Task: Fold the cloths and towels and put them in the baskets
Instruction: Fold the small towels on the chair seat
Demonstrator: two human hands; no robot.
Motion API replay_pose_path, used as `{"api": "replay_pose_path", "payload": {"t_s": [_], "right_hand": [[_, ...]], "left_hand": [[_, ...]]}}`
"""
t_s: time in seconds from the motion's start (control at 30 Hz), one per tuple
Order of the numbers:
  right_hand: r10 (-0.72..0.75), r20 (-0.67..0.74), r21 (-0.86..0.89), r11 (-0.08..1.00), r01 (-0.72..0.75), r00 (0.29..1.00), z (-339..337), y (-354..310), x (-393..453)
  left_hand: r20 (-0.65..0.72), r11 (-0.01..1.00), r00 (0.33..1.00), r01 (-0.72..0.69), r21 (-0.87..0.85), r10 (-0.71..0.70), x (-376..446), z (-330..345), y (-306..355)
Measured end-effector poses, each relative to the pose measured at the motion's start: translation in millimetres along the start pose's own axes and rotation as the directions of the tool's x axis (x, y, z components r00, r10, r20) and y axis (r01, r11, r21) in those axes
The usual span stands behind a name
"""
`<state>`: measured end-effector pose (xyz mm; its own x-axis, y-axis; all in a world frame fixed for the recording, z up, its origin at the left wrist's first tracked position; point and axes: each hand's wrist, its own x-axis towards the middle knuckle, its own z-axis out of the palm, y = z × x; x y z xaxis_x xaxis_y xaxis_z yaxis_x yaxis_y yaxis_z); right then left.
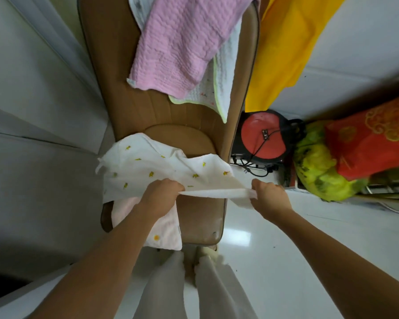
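Over the brown chair [171,111], the left hand [162,195] and right hand [271,196] each pinch the white printed cloth's [148,173] near edge; its slack far side may bunch or slide off the seat.

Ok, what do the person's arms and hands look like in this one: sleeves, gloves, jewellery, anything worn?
Both arms are bare from the bottom of the frame to the fingers: no sleeve shows. The left hand and right hand wear no gloves, and no watch, bracelet or ring can be seen on the visible sides. Lower in the frame, light, pale trousers cover the legs.
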<state>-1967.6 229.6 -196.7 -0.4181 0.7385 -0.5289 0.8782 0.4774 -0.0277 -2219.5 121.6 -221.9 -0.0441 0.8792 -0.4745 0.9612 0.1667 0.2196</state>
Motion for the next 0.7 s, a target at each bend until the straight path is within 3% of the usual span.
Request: {"api": "replay_pose_path", "payload": {"t_s": [0.13, 0.23, 0.3, 0.4, 0.57, 0.7], "right_hand": [[0.023, -0.04, 0.191, 0.981, -0.015, 0.999, -7.5, 24.1, -12.4], [-0.065, -0.028, 0.374, 0.925, 0.07, 0.998, -9.5, 36.3, -28.6], [-0.119, -0.041, 0.488, 0.864, 0.124, 0.992, -10.2, 38.9, -40.0], [-0.13, -0.089, 0.595, 0.788, 0.157, 0.988, -7.2, 41.5, -51.2], [-0.012, -0.098, 0.688, 0.722, 0.076, 0.995, 4.8, 57.6, -57.9], [0.152, -0.027, 0.75, 0.657, -0.08, 0.988, 31.2, 71.4, -51.8]], "left_hand": [[0.138, 0.999, 0.99, 0.006, -0.044, 0.0, 3.8, -0.2, 35.5], [0.222, 0.941, 0.968, -0.036, -0.338, 0.117, 3.7, 0.0, 69.2], [0.173, 0.853, 0.963, -0.091, -0.514, 0.207, 2.8, -5.1, 102.0], [0.078, 0.752, 0.968, -0.132, -0.646, 0.237, 6.1, -11.7, 142.3], [0.105, 0.771, 0.963, -0.132, -0.623, 0.249, 16.7, -23.6, 160.2], [0.079, 0.852, 0.991, -0.055, -0.52, 0.112, 17.7, -13.6, 140.5]]}}
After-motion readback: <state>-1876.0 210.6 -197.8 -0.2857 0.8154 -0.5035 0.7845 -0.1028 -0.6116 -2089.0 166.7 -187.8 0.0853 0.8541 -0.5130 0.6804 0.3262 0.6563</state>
